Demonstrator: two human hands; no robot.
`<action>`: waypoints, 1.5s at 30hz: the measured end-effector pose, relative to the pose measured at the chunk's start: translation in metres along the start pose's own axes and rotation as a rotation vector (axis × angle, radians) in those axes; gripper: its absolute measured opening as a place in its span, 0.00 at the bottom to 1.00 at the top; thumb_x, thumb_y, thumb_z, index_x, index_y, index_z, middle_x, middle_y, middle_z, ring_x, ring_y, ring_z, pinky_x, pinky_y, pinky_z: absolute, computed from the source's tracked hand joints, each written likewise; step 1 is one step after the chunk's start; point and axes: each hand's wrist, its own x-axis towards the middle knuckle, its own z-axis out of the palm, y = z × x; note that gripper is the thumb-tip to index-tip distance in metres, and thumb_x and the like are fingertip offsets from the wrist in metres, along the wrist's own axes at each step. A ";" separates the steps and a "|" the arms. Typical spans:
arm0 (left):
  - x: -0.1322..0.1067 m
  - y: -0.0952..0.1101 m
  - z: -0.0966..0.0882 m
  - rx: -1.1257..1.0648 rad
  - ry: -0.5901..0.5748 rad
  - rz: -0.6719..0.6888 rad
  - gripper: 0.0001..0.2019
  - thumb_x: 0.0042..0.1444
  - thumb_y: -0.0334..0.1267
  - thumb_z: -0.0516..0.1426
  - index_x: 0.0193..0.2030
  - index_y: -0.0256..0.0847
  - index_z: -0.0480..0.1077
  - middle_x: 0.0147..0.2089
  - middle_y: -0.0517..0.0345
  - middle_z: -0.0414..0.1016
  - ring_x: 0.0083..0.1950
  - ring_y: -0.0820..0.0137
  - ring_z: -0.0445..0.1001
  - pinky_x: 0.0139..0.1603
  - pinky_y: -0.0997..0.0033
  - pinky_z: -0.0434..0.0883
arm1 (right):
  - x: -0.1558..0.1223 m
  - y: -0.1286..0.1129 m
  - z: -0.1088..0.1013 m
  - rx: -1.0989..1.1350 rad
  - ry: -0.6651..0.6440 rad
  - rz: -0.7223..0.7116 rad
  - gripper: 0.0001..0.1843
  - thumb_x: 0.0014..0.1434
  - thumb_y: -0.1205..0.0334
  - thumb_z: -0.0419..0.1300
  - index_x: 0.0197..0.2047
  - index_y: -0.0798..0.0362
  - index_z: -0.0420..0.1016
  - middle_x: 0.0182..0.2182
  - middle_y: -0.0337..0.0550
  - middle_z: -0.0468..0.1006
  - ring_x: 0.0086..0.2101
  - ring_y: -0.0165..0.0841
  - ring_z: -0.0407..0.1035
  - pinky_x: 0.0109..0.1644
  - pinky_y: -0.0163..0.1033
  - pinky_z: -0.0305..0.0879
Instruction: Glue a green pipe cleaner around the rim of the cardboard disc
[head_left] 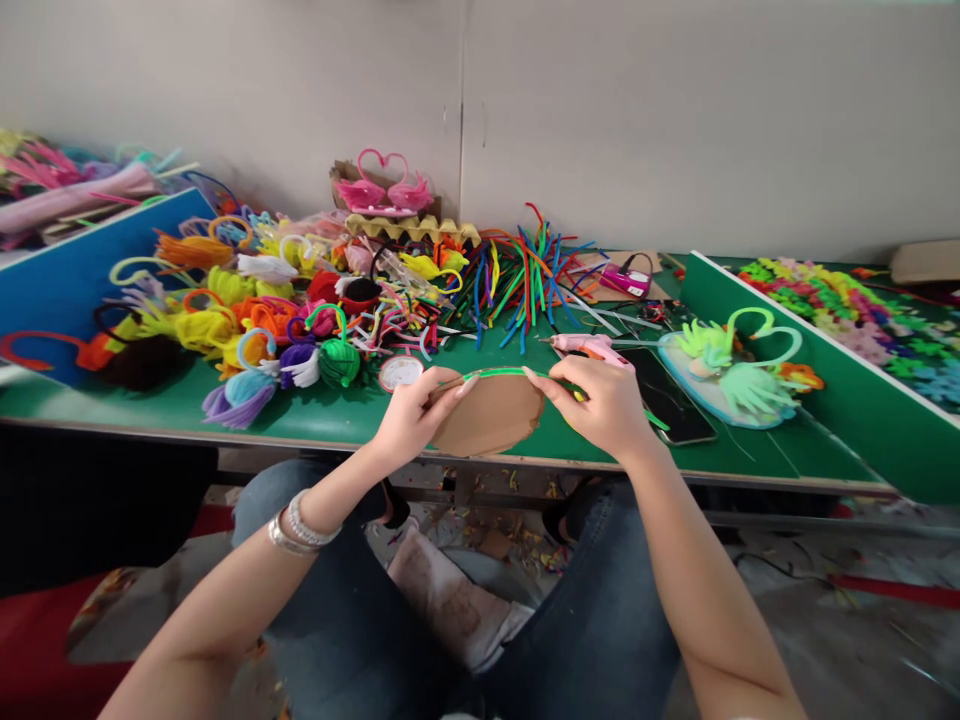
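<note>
Over the front edge of a green tabletop [322, 415], holding a brown cardboard oval [487, 418] by its upper rim. Pinched at one side by the left hand [421, 405], thumb and fingers closed on the edge; gripped at the other by the right hand [600, 408], thumb pressed to the rim. Along that rim, between the thumbs, a green strip [499, 371]. Near the right hand, a pink glue gun [589, 347] and beside it a dark phone [667, 395]. Farther right, pale green fuzzy swans [757, 385] before a green divider [847, 395] with a white top edge. Beyond it, a heap of bright fuzzy pieces [810, 300]. To the left, many-coloured fuzzy birds [206, 325], crowded up to a blue divider [45, 310]. Towards the back, loose pipe cleaners [525, 290], and pink swans [382, 193] above an egg tray [412, 230]. Behind everything, a plain pale wall [675, 120] with one upright seam. Below, between denim-clad knees, a stained cloth [442, 590] in a grey bin [499, 575]; around it, a floor strewn with coloured scraps [517, 482].
</note>
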 end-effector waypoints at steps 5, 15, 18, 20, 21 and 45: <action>0.002 0.004 0.000 -0.055 0.030 -0.052 0.15 0.60 0.50 0.52 0.35 0.39 0.69 0.26 0.62 0.69 0.26 0.76 0.64 0.26 0.78 0.61 | -0.001 0.006 -0.006 0.056 -0.016 0.023 0.13 0.61 0.56 0.56 0.26 0.51 0.67 0.23 0.38 0.74 0.26 0.30 0.69 0.34 0.36 0.61; 0.001 0.005 0.000 -0.013 0.101 -0.021 0.15 0.59 0.50 0.52 0.34 0.40 0.69 0.23 0.64 0.65 0.23 0.77 0.58 0.24 0.77 0.57 | -0.003 0.008 -0.007 0.034 -0.053 -0.064 0.10 0.61 0.60 0.56 0.28 0.51 0.67 0.23 0.37 0.74 0.28 0.30 0.69 0.37 0.36 0.63; 0.001 0.005 0.000 0.008 0.115 -0.013 0.15 0.59 0.50 0.52 0.34 0.40 0.69 0.22 0.65 0.64 0.22 0.78 0.57 0.23 0.77 0.56 | -0.003 0.006 -0.004 -0.003 -0.014 -0.087 0.12 0.61 0.61 0.55 0.26 0.51 0.66 0.22 0.37 0.73 0.27 0.30 0.69 0.36 0.37 0.62; 0.000 0.005 0.000 0.006 0.117 0.000 0.15 0.60 0.49 0.52 0.34 0.39 0.69 0.22 0.65 0.65 0.22 0.78 0.57 0.23 0.78 0.56 | -0.002 0.004 -0.003 -0.021 0.002 -0.092 0.12 0.61 0.61 0.55 0.26 0.51 0.66 0.22 0.37 0.73 0.27 0.30 0.69 0.35 0.37 0.61; 0.000 0.004 0.000 0.006 0.119 0.010 0.14 0.60 0.49 0.53 0.34 0.39 0.69 0.22 0.65 0.65 0.21 0.79 0.57 0.22 0.79 0.56 | -0.002 0.004 -0.003 -0.030 0.004 -0.094 0.12 0.62 0.62 0.55 0.25 0.51 0.65 0.21 0.37 0.72 0.27 0.30 0.68 0.35 0.37 0.60; 0.000 0.001 0.011 -0.133 0.028 -0.175 0.14 0.59 0.48 0.52 0.32 0.40 0.66 0.23 0.65 0.61 0.24 0.77 0.57 0.24 0.78 0.57 | 0.002 -0.007 0.001 0.032 -0.237 0.272 0.20 0.63 0.53 0.51 0.21 0.53 0.62 0.19 0.35 0.66 0.22 0.26 0.57 0.29 0.33 0.50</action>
